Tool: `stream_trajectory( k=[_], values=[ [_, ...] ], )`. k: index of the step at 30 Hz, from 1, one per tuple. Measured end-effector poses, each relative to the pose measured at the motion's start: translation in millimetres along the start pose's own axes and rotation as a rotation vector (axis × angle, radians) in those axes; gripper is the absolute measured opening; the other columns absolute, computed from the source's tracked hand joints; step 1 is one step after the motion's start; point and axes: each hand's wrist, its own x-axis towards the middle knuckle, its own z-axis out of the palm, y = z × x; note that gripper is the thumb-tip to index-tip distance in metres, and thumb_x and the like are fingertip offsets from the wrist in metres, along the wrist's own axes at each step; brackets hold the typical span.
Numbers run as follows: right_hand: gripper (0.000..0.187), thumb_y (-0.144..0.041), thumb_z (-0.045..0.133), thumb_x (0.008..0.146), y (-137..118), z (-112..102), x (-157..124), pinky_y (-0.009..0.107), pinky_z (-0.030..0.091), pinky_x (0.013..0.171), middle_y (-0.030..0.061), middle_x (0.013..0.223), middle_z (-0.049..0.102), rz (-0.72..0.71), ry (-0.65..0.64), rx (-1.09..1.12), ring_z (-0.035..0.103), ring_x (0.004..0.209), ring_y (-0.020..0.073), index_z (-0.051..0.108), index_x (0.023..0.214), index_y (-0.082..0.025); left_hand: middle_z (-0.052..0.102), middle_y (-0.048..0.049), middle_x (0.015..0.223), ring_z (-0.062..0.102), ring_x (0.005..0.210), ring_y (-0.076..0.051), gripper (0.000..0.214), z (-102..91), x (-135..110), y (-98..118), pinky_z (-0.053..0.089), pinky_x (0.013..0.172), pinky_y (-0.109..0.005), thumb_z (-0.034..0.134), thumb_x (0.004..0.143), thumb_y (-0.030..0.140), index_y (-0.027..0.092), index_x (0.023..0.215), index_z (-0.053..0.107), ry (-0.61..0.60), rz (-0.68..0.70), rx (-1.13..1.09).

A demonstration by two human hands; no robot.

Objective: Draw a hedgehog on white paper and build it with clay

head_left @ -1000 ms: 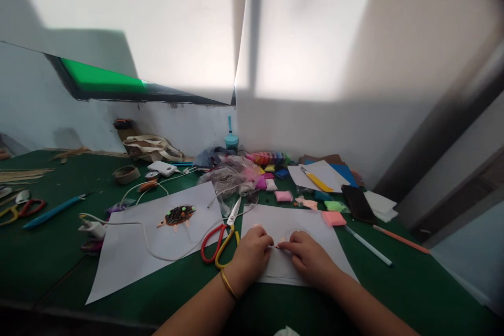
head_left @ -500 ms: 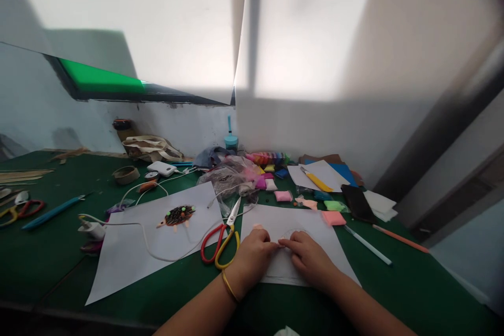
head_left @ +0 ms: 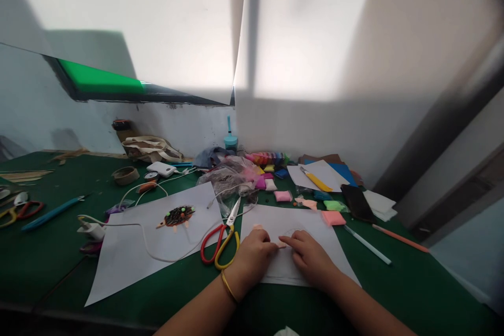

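Note:
A small strip of peach modelling clay [head_left: 282, 244] lies on the white paper [head_left: 271, 215] between my hands. My left hand [head_left: 256, 253] rests on the sheet with its fingers curled and its thumb against the clay. From the other side comes my right hand [head_left: 309, 256], index finger stretched out at the clay's upper edge, other fingers bent. Whether that fingertip touches the clay I cannot tell. Another peach clay lump [head_left: 257, 227] sits just beyond my left hand. A faint drawn outline [head_left: 302, 231] is partly covered by my right hand.
Scissors [head_left: 224, 241] with red and yellow handles lie left of my left hand. A hedgehog picture [head_left: 177, 217] is on another sheet, crossed by a white cable [head_left: 144, 236]. Clay packets [head_left: 334, 218], a yellow cutter [head_left: 318, 181] and a pen [head_left: 368, 244] lie behind and right.
My right index fingertip has lifted slightly away from my left thumb, so more of the peach clay shows between them. My left hand has hardly moved.

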Motion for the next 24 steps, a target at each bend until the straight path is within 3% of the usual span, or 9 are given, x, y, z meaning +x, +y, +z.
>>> stream_trajectory(
  k=[5,11,18,24],
  values=[
    [0.05,-0.008,0.045,0.077,-2.1,-1.6,-2.1,0.033,0.041,0.086,0.0056,0.098,0.059,-0.021,-0.014,-0.012,0.052,0.095,0.0202,0.064,0.119,-0.027,0.057,-0.0063,0.093,0.052,0.088,-0.018,0.023,-2.2,1.3,-1.8,0.045,0.079,-0.029,0.051,0.085,0.009,0.018,0.093,0.071,0.022,-0.065,-0.071],
    [0.05,-0.01,0.047,0.076,-5.5,-0.9,-0.2,0.035,0.041,0.085,0.0055,0.097,0.059,-0.014,-0.037,-0.066,0.052,0.094,0.0215,0.063,0.12,-0.029,0.055,-0.0064,0.093,0.051,0.088,-0.018,0.022,-3.2,0.6,0.0,0.045,0.078,-0.029,0.05,0.089,0.015,0.019,0.092,0.071,0.001,-0.062,-0.042],
    [0.046,-0.013,0.041,0.082,11.5,2.3,-0.1,0.036,0.042,0.094,0.0087,0.105,0.06,0.055,0.114,0.101,0.053,0.102,0.0219,0.061,0.123,-0.02,0.053,-0.0057,0.097,0.047,0.093,-0.02,0.025,-5.9,1.3,7.6,0.041,0.082,-0.031,0.046,0.092,0.017,0.022,0.104,0.067,-0.052,-0.035,0.059],
    [0.044,-0.012,0.041,0.082,13.9,4.2,0.2,0.035,0.042,0.094,0.008,0.103,0.061,0.071,0.124,0.116,0.053,0.102,0.0213,0.064,0.118,-0.02,0.051,-0.0051,0.096,0.045,0.095,-0.021,0.024,-5.5,2.5,10.6,0.039,0.083,-0.031,0.046,0.092,0.017,0.024,0.103,0.066,-0.065,-0.028,0.088]
  ],
)
